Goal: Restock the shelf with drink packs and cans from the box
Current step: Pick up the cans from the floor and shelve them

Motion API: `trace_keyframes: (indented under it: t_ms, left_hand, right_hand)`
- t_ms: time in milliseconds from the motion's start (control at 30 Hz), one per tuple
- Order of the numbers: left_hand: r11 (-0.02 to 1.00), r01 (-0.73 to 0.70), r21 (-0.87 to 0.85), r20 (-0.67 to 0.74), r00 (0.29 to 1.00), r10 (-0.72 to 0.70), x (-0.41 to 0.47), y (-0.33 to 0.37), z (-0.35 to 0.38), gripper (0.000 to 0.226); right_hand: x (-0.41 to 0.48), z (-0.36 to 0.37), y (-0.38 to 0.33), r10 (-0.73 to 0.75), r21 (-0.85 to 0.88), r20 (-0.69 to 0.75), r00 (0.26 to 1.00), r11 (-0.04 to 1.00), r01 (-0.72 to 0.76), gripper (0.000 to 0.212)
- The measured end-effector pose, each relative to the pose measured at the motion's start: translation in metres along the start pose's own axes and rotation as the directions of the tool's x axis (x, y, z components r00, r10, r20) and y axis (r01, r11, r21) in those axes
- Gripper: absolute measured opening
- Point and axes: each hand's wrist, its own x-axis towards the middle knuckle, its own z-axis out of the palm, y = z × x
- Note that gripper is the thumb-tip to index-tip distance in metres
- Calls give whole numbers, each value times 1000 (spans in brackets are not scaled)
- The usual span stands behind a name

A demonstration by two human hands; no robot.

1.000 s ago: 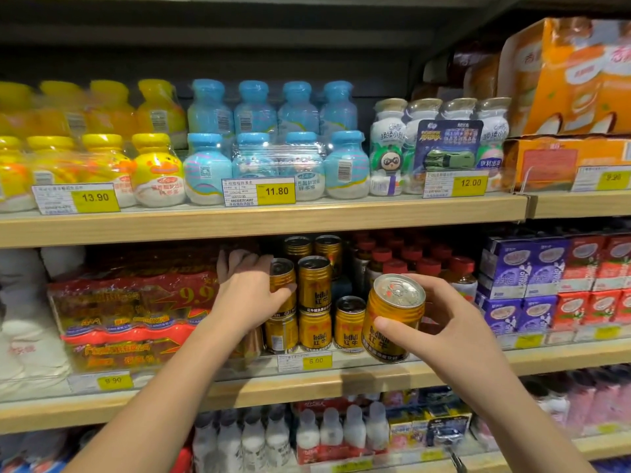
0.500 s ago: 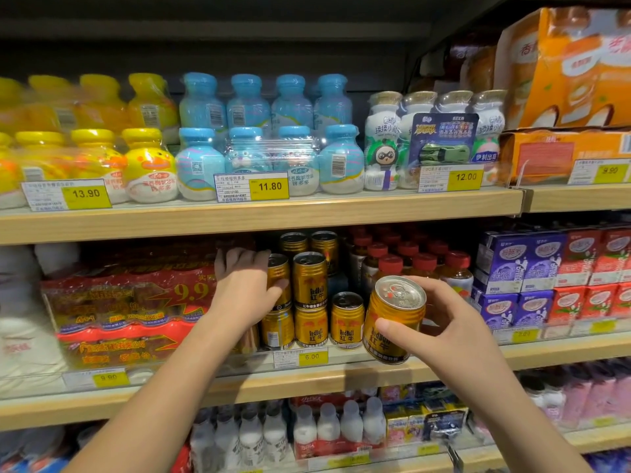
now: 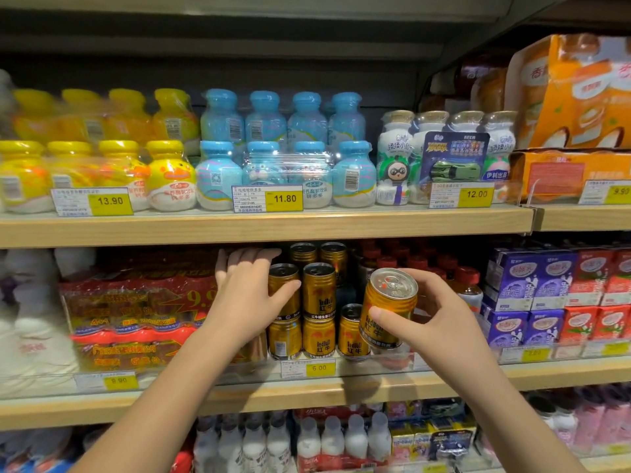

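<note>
My right hand (image 3: 433, 322) wraps a gold RedBull can (image 3: 389, 312). My left hand (image 3: 246, 302), fingers straight, touches the stacked cans (image 3: 319, 291) beside it. The price tag (image 3: 309, 368) says 6.00.

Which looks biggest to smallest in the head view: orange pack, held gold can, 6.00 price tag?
1. orange pack
2. held gold can, though being nearer the camera makes it look bigger
3. 6.00 price tag

A shop; wooden shelves (image 3: 266, 230) carry packed drinks behind yellow price tags (image 3: 285, 199).
</note>
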Motion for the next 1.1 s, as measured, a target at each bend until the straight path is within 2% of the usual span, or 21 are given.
trace_keyframes:
  t_ms: [200,400,533,700,867,1000,1100]
  left_hand:
    - [973,-145,-178,-135,983,122,-28,0,-29,59]
    - [938,-182,-294,-197,972,127,-58,-7,-54,57]
    - [933,-179,-313,-216,970,114,-77,-8,-70,53]
    - [930,-155,-332,-215,973,86,-92,-11,-80,50]
    - [934,-130,-333,-200,978,65,-99,-13,-84,48]
    - [936,-119,-331,-189,980,58,-104,-15,-86,48]
    - [939,-116,-323,-185,981,57,-106,-16,-85,47]
  right_hand:
    - [31,28,-7,1,-70,-21,1000,998,-2,70]
    - [55,61,1,44,-127,-38,998,991,-49,48]
    - [70,78,20,72,-215,-58,996,973,-83,52]
    - [85,93,45,108,-235,-55,993,965,-119,49]
    - [94,102,57,157,-246,-75,985,954,-171,75]
    - [96,104,63,208,-290,-62,976,932,-217,61]
    - [92,104,60,221,-302,-67,973,925,-231,66]
